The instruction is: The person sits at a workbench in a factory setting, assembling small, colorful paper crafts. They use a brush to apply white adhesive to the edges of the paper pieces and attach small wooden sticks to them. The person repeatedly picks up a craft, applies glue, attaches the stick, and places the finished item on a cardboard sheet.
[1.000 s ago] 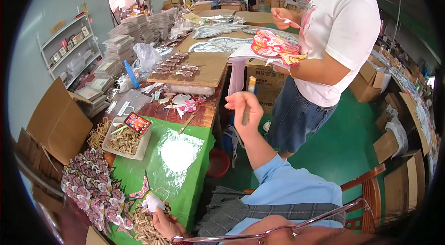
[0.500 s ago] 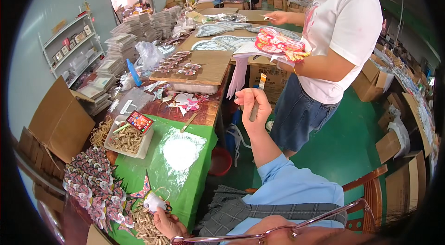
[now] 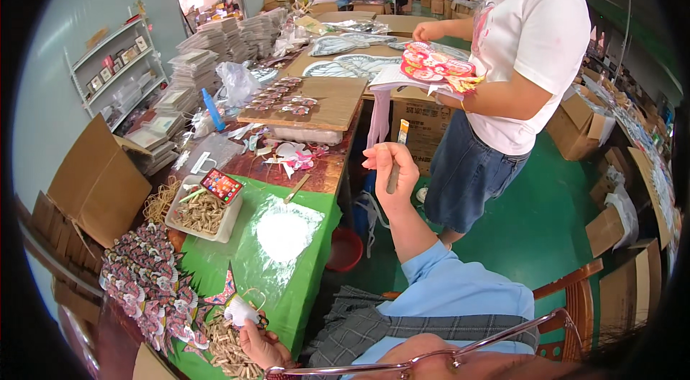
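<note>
My left hand (image 3: 263, 344) rests at the table's near edge. Its fingers pinch a small swallow-shaped kite (image 3: 240, 312), white in the body with a patterned red-and-black tail. Raised beside the table, my right hand (image 3: 397, 177) is closed round a thin flat tool (image 3: 403, 133) with an orange-and-white upper end. Just below the kite lies a pile of short wooden sticks (image 3: 228, 350). Left of it, many patterned kite pieces (image 3: 147, 286) are heaped together. A white glossy patch (image 3: 284, 233) lies on the green table cover (image 3: 241, 265).
A white tub (image 3: 228, 228) of wooden pegs holds a phone (image 3: 221, 186). A flat stick (image 3: 297, 188) lies behind the white patch. To the right stands a person (image 3: 535, 49) with papers and a red kite (image 3: 435, 64). A red bucket (image 3: 345, 249) sits below the table edge.
The view has shifted slightly. The standing person's far hand has drawn closer to the red kite. My hands keep nearly the same pose and still hold the kite and the tool.
</note>
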### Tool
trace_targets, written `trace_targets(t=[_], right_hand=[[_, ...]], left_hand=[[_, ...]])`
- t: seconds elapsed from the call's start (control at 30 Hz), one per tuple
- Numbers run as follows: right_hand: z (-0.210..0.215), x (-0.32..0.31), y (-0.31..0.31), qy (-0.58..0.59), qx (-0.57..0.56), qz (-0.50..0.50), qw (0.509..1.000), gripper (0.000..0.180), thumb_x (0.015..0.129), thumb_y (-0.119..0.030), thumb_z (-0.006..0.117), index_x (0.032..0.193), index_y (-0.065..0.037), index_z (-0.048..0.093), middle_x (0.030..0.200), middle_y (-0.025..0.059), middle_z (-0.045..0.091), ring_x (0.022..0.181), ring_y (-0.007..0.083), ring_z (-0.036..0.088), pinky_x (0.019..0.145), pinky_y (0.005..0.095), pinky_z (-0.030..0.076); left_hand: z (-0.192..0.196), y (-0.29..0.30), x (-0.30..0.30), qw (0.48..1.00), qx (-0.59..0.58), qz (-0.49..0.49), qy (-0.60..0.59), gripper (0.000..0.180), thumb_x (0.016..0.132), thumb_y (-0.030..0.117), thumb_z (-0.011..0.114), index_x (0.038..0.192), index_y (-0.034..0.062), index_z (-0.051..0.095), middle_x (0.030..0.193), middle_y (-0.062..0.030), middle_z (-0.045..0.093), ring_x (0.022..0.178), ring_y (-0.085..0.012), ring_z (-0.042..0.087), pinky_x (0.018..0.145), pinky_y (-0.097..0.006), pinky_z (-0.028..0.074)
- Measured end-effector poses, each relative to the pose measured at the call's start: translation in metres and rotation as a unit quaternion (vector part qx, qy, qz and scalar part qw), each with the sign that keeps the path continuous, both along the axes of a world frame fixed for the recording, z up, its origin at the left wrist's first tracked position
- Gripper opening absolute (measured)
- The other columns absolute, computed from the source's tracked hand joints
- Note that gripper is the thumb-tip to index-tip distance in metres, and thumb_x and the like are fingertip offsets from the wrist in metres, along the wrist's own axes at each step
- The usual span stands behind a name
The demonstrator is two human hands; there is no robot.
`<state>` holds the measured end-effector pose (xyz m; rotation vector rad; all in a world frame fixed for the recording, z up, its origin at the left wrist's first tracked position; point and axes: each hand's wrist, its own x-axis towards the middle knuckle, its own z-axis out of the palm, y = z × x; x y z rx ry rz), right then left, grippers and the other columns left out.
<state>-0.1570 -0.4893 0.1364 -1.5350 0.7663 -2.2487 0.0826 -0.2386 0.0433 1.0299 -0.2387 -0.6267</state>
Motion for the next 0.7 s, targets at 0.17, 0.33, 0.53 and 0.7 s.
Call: trace_targets(t=[0.17,0.33,0.53,0.7], right_hand=[[0.002,0.001,0.002,0.004,0.001,0.001,1.0,0.017,0.093,-0.013,0.053,0.087,0.003,0.058,0.078,0.0078,0.063,0.061,0.01,0.06,0.058,0.0224,0.049],[-0.001,0.01,0.02,0.02,0.0,0.099,0.995,0.015,0.093,-0.008,0.051,0.087,0.003,0.058,0.079,0.0097,0.064,0.061,0.012,0.061,0.058,0.0237,0.05],[0.066,0.007,0.098,0.171,-0.158,0.389,0.891,0.012,0.091,-0.008,0.053,0.089,0.002,0.059,0.073,0.0133,0.064,0.064,0.0212,0.064,0.057,0.0281,0.052],[0.098,0.035,0.12,0.066,-0.233,0.713,0.658,0.025,0.092,-0.023,0.056,0.093,0.002,0.059,0.075,0.011,0.064,0.059,0.0227,0.06,0.052,0.0318,0.048]], left_hand=[[-0.006,0.001,0.004,1.0,0.0,-0.018,-0.004,0.015,0.092,0.019,0.057,0.093,0.0046,0.059,0.082,-0.0086,0.067,0.055,-0.0038,0.054,0.038,-0.016,0.032],[-0.003,0.004,0.003,1.0,0.008,-0.02,-0.009,0.015,0.092,0.02,0.057,0.096,0.0055,0.059,0.083,-0.0073,0.067,0.059,-0.0044,0.056,0.039,-0.016,0.033],[-0.011,0.004,0.006,0.999,0.003,-0.048,-0.012,0.018,0.091,0.023,0.058,0.1,0.0077,0.059,0.083,-0.0048,0.068,0.065,-0.0053,0.06,0.039,-0.017,0.032],[0.001,0.01,0.003,1.0,0.009,-0.013,-0.008,0.015,0.092,0.017,0.057,0.081,0.0063,0.059,0.08,-0.0081,0.067,0.055,-0.0044,0.052,0.039,-0.016,0.034]])
